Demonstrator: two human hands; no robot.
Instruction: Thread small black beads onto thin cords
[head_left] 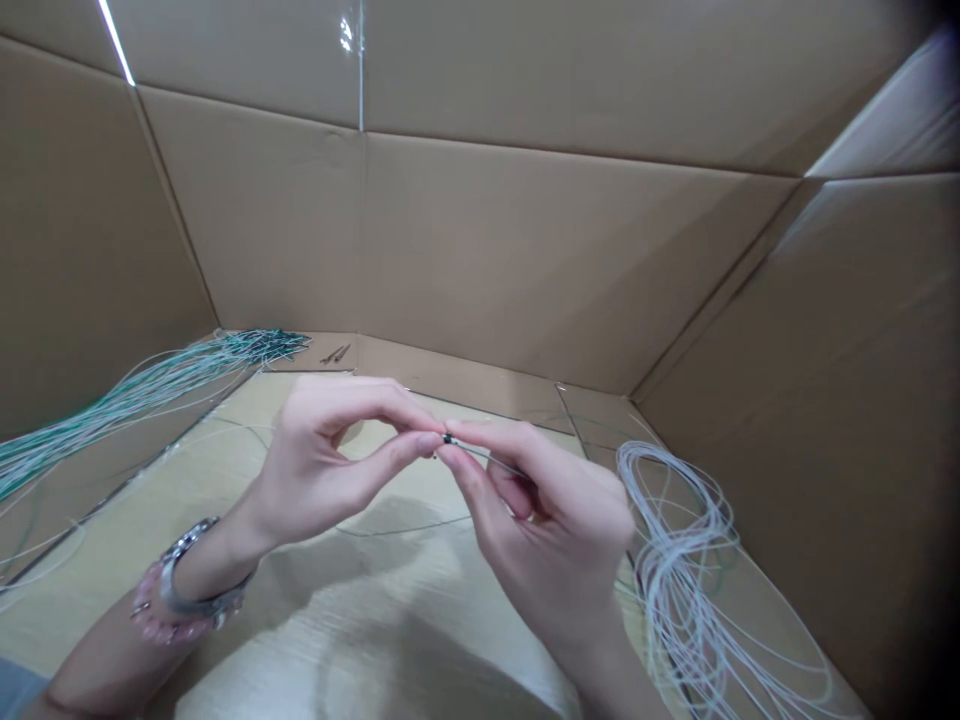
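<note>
Over the middle of the pale board, my left hand (337, 450) and my right hand (555, 520) meet fingertip to fingertip. Pinched between them is a small black connector (448, 438), mostly covered by the fingers. A thin wire (484, 455) runs from it back under my right index finger. The left thumb and index finger close on the connector's left side; the right thumb and index finger close on its right side. Below the hands a thin dark wire (405, 530) curves above the board. Bracelets circle my left wrist.
White and green wires (150, 385) lie bundled at the left, their dark ends at the back. Near them lie small thin metal pieces (336, 354). A loose coil of white wires (675, 540) rests at the right. Cardboard walls (495, 250) enclose the board (360, 620).
</note>
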